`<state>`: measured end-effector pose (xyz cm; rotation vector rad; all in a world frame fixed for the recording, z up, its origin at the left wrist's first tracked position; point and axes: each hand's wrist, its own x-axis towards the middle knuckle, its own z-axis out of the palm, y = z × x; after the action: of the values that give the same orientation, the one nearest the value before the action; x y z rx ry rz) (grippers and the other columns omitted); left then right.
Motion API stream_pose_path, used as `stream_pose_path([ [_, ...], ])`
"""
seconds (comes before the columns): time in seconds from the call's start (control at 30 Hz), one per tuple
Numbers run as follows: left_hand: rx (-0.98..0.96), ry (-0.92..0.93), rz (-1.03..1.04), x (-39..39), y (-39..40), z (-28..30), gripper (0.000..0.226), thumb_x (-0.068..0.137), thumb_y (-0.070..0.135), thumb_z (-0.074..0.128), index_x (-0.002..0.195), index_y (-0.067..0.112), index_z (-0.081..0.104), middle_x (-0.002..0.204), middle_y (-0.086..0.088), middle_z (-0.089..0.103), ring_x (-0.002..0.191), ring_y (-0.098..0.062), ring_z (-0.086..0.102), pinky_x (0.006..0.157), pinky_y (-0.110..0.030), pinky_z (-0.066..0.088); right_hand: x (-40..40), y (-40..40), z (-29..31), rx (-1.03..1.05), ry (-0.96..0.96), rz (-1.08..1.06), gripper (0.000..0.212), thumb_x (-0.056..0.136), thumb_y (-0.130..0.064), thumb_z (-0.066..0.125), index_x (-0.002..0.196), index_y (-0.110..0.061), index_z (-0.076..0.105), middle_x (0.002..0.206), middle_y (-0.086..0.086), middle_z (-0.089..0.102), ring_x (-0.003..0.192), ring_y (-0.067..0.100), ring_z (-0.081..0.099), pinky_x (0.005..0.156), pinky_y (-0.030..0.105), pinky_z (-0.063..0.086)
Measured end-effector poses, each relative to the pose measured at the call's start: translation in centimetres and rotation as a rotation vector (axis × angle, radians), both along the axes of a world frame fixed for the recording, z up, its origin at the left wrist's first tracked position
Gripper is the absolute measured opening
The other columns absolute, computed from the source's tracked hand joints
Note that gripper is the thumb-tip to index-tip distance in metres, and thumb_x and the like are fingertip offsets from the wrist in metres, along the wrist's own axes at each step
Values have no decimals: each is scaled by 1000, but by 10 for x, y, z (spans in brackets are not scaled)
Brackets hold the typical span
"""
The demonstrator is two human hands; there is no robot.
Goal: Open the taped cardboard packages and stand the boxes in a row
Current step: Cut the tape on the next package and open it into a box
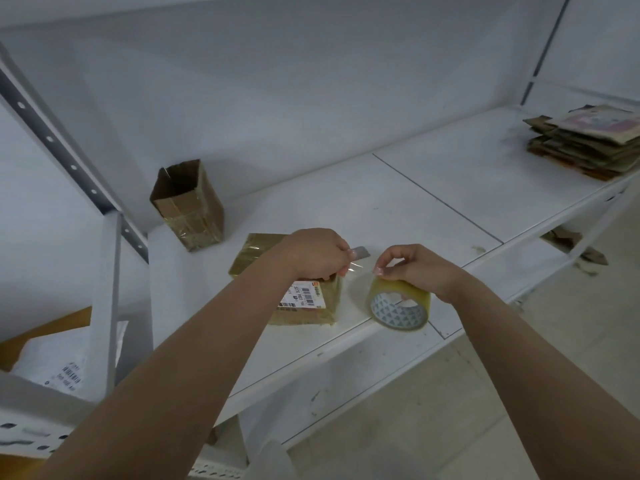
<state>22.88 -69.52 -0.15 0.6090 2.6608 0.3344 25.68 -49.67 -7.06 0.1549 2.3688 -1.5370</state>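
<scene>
The taped package (304,299) lies flat near the shelf (433,202) front edge, long axis running near-to-far — directly under the left hand (311,254), whose curled fingers pinch a small blade (362,252). Just right, the right hand (412,268) grips a tape roll (398,303). An opened box (187,206) stands far-left.

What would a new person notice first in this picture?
Two hands meet at mid-shelf: the left hand presses a taped package and holds a small blade, the right hand grips a tape roll. An opened box stands behind, left.
</scene>
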Motion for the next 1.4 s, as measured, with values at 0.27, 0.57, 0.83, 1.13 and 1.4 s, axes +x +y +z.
stream_pose_path([
  [0.27, -350, 90, -19, -2, 30, 5, 30, 99, 28, 41, 76, 15, 56, 69, 1, 56, 68, -18, 53, 65, -27, 39, 2, -3, 7, -8, 37, -93, 13, 86, -20, 74, 83, -9, 66, 82, 11, 67, 64, 20, 66, 47, 25, 51],
  [0.57, -338, 136, -45, 0, 27, 0, 33, 104, 30, 33, 96, 13, 60, 84, 1, 56, 81, -19, 54, 68, -30, 39, 1, -14, 1, -85, 11, -125, 18, 87, -16, 71, 72, -13, 63, 65, 6, 67, 55, 15, 60, 43, 21, 41],
  [0.83, 97, 318, 254, 6, 14, -25, 28, 93, 43, 59, 91, 16, 49, 88, 2, 60, 83, -21, 59, 73, -33, 46, 2, -19, -6, -179, -104, -143, 8, 87, -12, 70, 85, -5, 65, 60, 5, 65, 43, 7, 56, 39, 18, 37],
  [1.13, 40, 431, 334, 8, 22, -35, 13, 92, 20, 56, 102, 15, 51, 92, -1, 57, 85, -25, 60, 64, -32, 41, 13, -10, -29, -5, -213, -199, 13, 90, -11, 65, 91, 2, 67, 62, 7, 59, 31, 3, 46, 36, 14, 35],
  [1.4, -161, 507, 340, 14, 39, -41, 42, 90, 7, 61, 123, 7, 36, 108, -10, 54, 92, -30, 66, 60, -32, 43, 3, -8, -12, -124, -57, -265, 11, 88, -11, 68, 81, -4, 62, 57, 6, 59, 45, 13, 50, 38, 18, 37],
])
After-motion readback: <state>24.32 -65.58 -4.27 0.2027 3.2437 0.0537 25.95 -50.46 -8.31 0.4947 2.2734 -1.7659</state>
